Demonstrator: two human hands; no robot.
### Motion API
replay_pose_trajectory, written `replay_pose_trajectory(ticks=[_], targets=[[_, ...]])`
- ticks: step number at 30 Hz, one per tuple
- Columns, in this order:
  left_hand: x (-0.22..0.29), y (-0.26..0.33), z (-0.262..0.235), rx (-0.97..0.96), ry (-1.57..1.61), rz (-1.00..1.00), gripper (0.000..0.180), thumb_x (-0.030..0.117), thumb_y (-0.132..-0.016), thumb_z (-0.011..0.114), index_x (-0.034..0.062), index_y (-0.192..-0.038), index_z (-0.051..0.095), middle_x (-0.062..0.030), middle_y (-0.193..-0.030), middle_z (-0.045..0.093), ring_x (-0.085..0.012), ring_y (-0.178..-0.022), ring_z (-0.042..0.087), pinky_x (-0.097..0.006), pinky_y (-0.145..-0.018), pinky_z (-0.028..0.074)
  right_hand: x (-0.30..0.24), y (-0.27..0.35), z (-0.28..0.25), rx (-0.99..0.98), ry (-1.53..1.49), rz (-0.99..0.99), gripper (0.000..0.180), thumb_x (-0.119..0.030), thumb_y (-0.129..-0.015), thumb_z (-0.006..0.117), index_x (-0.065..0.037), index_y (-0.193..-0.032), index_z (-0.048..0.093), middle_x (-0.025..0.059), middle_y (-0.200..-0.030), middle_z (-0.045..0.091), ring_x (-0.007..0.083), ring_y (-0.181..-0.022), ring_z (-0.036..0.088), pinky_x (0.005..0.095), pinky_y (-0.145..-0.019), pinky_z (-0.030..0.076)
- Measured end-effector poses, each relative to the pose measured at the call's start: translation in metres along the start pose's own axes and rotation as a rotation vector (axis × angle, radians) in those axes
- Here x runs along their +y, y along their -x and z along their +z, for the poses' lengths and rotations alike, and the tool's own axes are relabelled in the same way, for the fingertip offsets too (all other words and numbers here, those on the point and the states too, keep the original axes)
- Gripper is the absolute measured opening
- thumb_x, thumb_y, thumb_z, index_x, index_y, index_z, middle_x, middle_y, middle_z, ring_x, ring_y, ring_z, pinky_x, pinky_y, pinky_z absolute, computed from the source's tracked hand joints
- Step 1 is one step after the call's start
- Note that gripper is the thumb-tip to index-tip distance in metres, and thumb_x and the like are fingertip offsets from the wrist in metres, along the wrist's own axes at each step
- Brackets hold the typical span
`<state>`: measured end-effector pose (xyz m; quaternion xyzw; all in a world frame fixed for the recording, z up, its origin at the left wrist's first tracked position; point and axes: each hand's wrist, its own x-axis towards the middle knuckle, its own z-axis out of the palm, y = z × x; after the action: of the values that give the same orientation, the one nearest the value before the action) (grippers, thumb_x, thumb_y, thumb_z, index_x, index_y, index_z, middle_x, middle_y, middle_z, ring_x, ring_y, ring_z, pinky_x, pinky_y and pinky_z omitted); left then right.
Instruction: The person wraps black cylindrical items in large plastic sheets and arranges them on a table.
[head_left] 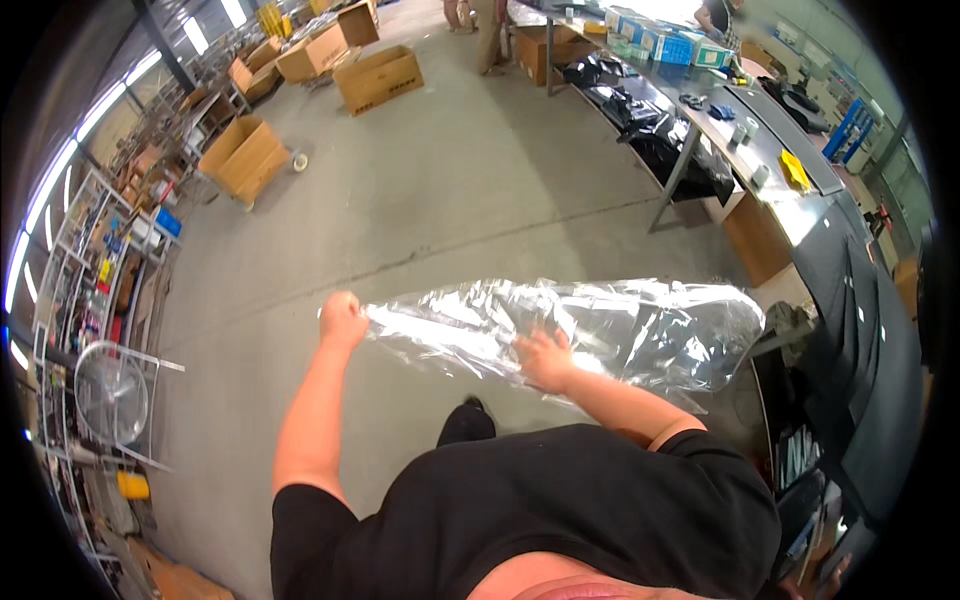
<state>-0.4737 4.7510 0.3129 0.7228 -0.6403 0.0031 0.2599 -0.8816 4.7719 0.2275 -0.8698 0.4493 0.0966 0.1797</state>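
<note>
A long sheet or bag of clear, crinkled plastic film [640, 325] stretches out in front of me above the floor, glossy with reflections. My left hand [343, 320] is closed in a fist around its narrow, gathered left end. Toward the middle of the film, my right hand [546, 358] lies against it with the fingers spread. The wide, rounded right end of the film reaches to the edge of the workbench side. Whether the film is a bag or a single sheet, I cannot tell.
On the right runs a long metal workbench [740, 150] with tape rolls, a yellow item [795, 170] and blue boxes [668, 47]. Dark sheets [845, 310] hang at its near end. Cardboard boxes [378, 80] stand far left. A fan [112, 393] and metal racks line the left.
</note>
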Motion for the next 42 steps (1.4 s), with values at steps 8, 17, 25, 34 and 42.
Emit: replay_pose_trajectory(ticks=[8,17,25,34,42], targets=[[-0.14,-0.281,0.128,-0.265,-0.025,0.052,0.019,0.006,-0.06,0.069,0.0069,-0.06,0.05,-0.0122,-0.068,0.055,-0.0326,-0.073,0.056,-0.042,-0.064,0.045,0.123,-0.287,-0.102,-0.162,-0.356,0.052,0.033,-0.035,-0.082,0.057,-0.014,-0.106,0.068,0.0123,-0.102,0.067,0.0313,-0.098,0.062,0.0423,-0.086,0.048],[-0.119,-0.655,0.252,-0.18,0.26,0.44,0.021,0.005,-0.059,0.066,0.0077,-0.058,0.045,-0.0116,-0.067,0.052,-0.0334,-0.069,0.052,-0.044,-0.065,0.045,0.229,-0.487,-0.378,0.468,-0.463,0.802,0.039,-0.041,-0.079,0.066,-0.009,-0.102,0.066,0.0114,-0.091,0.068,0.0303,-0.087,0.064,0.0408,-0.078,0.05],[-0.268,-0.942,0.322,0.084,0.082,0.284,0.024,-0.001,-0.052,0.06,0.0072,-0.059,0.039,-0.0125,-0.063,0.046,-0.0342,-0.067,0.048,-0.046,-0.06,0.037,0.357,-0.801,-0.424,-0.158,-0.327,0.228,0.038,-0.041,-0.07,0.072,-0.019,-0.101,0.069,0.0108,-0.098,0.068,0.0308,-0.097,0.062,0.0417,-0.082,0.049],[-0.432,-1.216,0.361,0.164,-0.091,-0.103,0.025,-0.002,-0.054,0.062,0.0054,-0.059,0.039,-0.0126,-0.064,0.045,-0.0318,-0.063,0.046,-0.042,-0.058,0.038,0.461,-1.178,-0.586,0.229,-0.081,0.423,0.022,-0.021,-0.081,0.052,-0.014,-0.09,0.071,0.0094,-0.098,0.067,0.0277,-0.096,0.064,0.0407,-0.079,0.051],[-0.433,-1.556,0.487,0.104,0.119,-0.131,0.012,-0.002,-0.059,0.061,0.0041,-0.067,0.055,-0.0129,-0.072,0.054,-0.03,-0.069,0.052,-0.04,-0.063,0.043,0.551,-1.409,-0.72,0.411,-0.131,0.75,0.02,-0.012,-0.085,0.048,-0.011,-0.097,0.063,0.0095,-0.1,0.064,0.0286,-0.094,0.063,0.0424,-0.079,0.05]])
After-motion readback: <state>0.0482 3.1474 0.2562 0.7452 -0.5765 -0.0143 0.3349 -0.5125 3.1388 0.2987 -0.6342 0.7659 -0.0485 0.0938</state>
